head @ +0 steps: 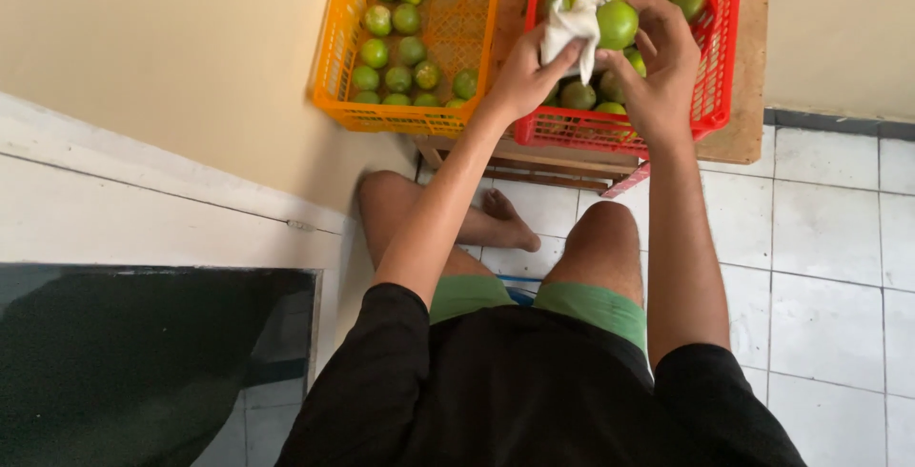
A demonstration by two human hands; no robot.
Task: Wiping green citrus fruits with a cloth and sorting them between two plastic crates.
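My left hand grips a white cloth and presses it against a green citrus fruit. My right hand holds that fruit from the right side, above the red plastic crate. The red crate is full of green and yellowish fruits. Beside it on the left stands an orange plastic crate holding several smaller green fruits in rows.
Both crates rest on a low wooden platform against a cream wall. I sit with bare knees and a foot on white floor tiles. A pale ledge and a dark panel lie at the left.
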